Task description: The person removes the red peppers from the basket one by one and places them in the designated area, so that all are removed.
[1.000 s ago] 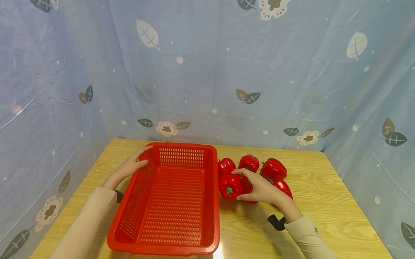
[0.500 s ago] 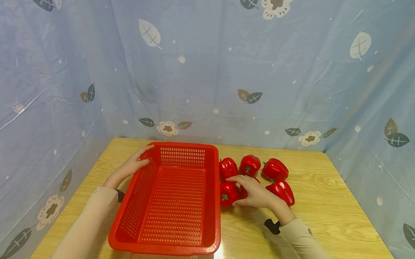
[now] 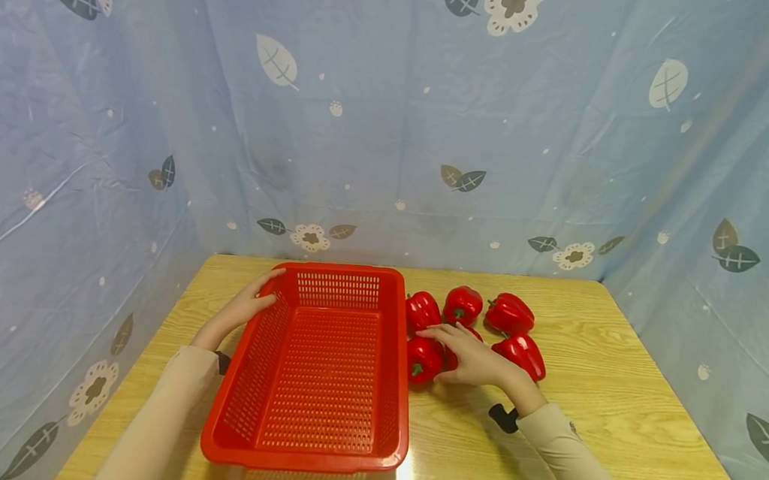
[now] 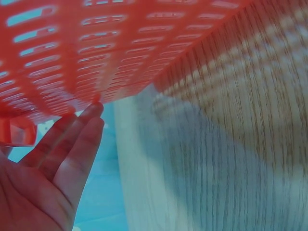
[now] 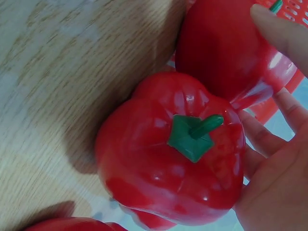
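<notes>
A red plastic basket (image 3: 319,462) with slotted walls stands on the table. My left hand (image 3: 243,310) holds its left rim, thumb over the top; in the left wrist view the fingers (image 4: 79,154) lie along the outer wall. To the right of the basket, my right hand (image 3: 473,358) grips a red bell pepper (image 3: 421,363) beside the basket wall. The right wrist view has the thumb (image 5: 284,33) on one side of that bell pepper (image 5: 226,53) and fingers on the other. Another bell pepper (image 5: 159,159), green-stemmed, sits under the palm, partly hidden in the head view.
Several more bell peppers lie close by: one (image 3: 422,311) against the basket, one (image 3: 463,305) behind, and others (image 3: 510,314) further right. A wooden table (image 3: 615,409) carries everything. A blue patterned curtain (image 3: 364,148) encloses the back and sides.
My right hand has come slightly left and nearer, and the bell pepper at its fingertips has shifted nearer. The left hand and the basket have stayed put.
</notes>
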`<state>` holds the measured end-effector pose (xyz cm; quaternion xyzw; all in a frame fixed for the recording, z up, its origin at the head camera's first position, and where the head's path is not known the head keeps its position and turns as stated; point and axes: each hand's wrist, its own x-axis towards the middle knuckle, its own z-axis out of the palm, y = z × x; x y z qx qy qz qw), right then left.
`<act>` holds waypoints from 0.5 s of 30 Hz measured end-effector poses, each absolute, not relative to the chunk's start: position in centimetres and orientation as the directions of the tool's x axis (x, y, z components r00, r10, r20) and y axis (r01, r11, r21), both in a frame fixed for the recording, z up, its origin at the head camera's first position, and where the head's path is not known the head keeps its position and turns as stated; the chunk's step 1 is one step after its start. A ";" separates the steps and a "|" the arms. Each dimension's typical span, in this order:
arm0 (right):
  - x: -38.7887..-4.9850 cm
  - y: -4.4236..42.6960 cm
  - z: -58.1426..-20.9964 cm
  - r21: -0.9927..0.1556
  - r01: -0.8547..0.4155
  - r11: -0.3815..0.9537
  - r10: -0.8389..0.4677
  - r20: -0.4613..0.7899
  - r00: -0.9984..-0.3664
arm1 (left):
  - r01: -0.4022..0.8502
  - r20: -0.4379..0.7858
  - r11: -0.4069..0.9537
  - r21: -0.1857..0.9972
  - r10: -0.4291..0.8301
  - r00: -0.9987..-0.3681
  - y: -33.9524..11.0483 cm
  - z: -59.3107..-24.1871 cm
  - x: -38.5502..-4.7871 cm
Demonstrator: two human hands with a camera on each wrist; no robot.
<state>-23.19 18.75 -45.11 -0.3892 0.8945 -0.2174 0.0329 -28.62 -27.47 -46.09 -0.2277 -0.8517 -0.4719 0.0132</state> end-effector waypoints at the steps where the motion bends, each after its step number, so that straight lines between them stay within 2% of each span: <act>1: -23.2 18.7 -45.1 -0.420 -0.680 0.602 -0.711 0.106 -0.695 | 0.418 0.256 0.445 0.792 0.379 -0.889 -27.5 -46.3 -28.6; 5: -23.2 18.7 -45.1 -0.420 -0.688 0.592 -0.719 0.111 -0.686 | 0.430 0.271 0.432 0.793 0.381 -0.884 -27.6 -46.4 -28.6; 15: -23.5 18.7 -45.0 -0.423 -0.712 0.561 -0.743 0.121 -0.658 | 0.335 0.180 0.442 0.832 0.356 -0.917 -27.1 -45.4 -28.4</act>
